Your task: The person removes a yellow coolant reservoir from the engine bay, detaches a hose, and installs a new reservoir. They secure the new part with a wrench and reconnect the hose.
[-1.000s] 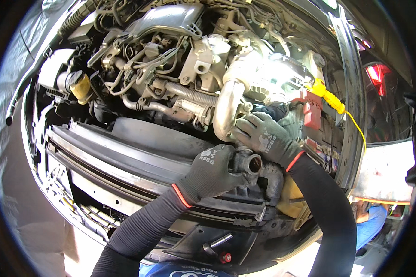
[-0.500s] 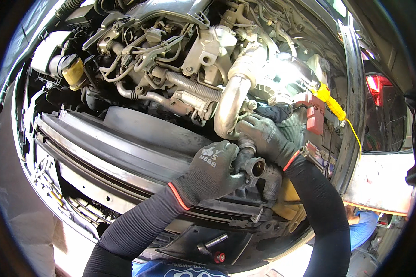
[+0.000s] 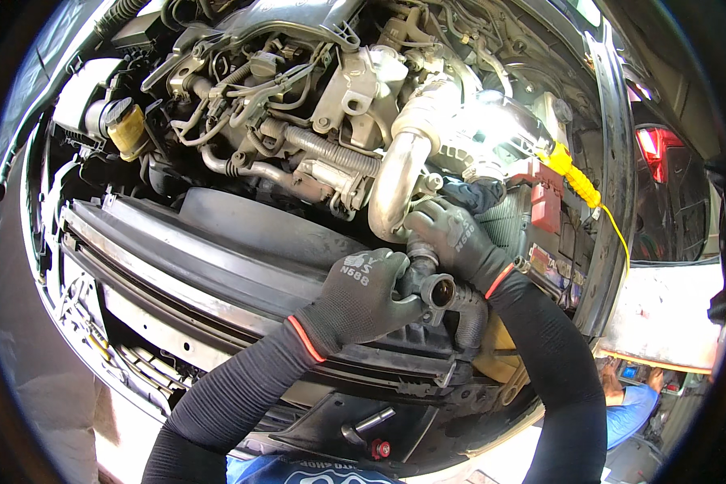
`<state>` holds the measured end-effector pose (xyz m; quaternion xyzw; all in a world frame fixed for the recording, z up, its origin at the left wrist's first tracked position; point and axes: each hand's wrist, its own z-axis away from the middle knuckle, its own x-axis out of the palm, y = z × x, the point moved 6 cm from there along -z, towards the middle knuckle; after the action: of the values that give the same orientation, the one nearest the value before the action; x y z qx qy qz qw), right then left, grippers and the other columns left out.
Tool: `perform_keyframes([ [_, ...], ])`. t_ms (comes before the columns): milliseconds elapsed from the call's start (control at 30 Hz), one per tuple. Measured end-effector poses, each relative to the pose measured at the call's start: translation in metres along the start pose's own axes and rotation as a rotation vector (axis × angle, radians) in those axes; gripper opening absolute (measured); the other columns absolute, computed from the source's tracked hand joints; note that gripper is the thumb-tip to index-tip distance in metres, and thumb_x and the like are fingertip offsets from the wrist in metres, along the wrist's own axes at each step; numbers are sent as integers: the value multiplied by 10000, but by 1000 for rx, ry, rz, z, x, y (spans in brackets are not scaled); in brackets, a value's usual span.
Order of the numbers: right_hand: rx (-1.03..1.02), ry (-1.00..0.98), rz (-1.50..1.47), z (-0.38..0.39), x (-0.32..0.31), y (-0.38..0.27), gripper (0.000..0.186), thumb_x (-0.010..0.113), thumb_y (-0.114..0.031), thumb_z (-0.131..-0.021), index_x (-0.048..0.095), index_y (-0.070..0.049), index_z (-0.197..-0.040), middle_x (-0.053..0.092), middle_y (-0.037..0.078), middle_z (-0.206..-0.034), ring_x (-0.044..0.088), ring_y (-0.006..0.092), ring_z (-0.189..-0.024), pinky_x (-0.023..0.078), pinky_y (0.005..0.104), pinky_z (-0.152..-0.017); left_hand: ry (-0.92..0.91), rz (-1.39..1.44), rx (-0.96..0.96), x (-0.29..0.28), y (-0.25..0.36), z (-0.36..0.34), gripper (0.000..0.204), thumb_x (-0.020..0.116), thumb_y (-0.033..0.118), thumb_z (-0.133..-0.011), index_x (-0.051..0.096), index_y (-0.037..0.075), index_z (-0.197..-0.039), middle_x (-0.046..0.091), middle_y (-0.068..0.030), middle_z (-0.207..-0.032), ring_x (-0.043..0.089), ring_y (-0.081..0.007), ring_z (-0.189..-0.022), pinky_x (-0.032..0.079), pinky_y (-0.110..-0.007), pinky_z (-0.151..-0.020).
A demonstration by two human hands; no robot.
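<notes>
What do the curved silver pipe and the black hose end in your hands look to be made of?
The curved silver pipe looks like bare metal, probably aluminium: dull brushed sheen with bright highlights. The black hose end, held by the left hand and right hand, seems matte rubber or plastic; its open mouth shows a pale, possibly metal, ring.

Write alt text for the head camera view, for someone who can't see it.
Two gloved hands work in an open car engine bay: the left hand grips a black hose by its open end, and the right hand holds where it meets a curved metal pipe. A yellow-capped reservoir sits at upper left.
</notes>
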<state>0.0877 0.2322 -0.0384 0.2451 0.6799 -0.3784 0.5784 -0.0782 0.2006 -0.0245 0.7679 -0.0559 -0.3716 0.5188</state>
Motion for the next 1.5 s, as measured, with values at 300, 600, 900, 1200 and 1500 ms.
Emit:
perform_keyframes([
  [300, 133, -177, -374, -3, -30, 15, 452, 799, -159, -752, 648, -28, -1158, 702, 188, -1017, 689, 416, -977, 549, 455, -859, 17, -59, 86, -4, 15, 13, 453, 878, 237, -704, 565, 23, -953, 559, -157, -856, 595, -380, -782, 487, -480, -714],
  [600, 19, 116, -208, 6, -51, 3, 397, 777, -125, -790, 692, -17, -1162, 687, 182, -1107, 664, 374, -1079, 528, 457, -949, 7, -57, 131, -5, 20, 9, 440, 864, 229, -697, 558, 32, -943, 557, -166, -900, 609, -384, -887, 505, -492, -792],
  [900, 165, 367, -60, 25, -50, -6, 317, 750, -150, -845, 697, -22, -1130, 676, 164, -1124, 660, 380, -1051, 527, 478, -953, -70, -77, 74, -4, 20, 7, 457, 870, 222, -696, 577, 11, -976, 573, -184, -929, 609, -403, -896, 505, -495, -801],
  [1200, 322, 351, -71, 26, -63, -7, 317, 821, -203, -820, 677, -74, -1072, 687, 137, -1073, 668, 370, -1029, 536, 460, -898, -72, -127, 73, -5, 24, 19, 436, 844, 161, -728, 600, -1, -1050, 597, -181, -938, 612, -389, -851, 489, -471, -745],
  [1500, 251, 368, 124, 43, -52, -20, 443, 829, -199, -832, 650, -62, -1213, 669, 164, -1075, 681, 389, -984, 555, 491, -837, -41, -137, 74, -2, 17, 23, 430, 863, 207, -756, 590, 19, -1030, 588, -166, -901, 620, -382, -834, 509, -470, -759],
])
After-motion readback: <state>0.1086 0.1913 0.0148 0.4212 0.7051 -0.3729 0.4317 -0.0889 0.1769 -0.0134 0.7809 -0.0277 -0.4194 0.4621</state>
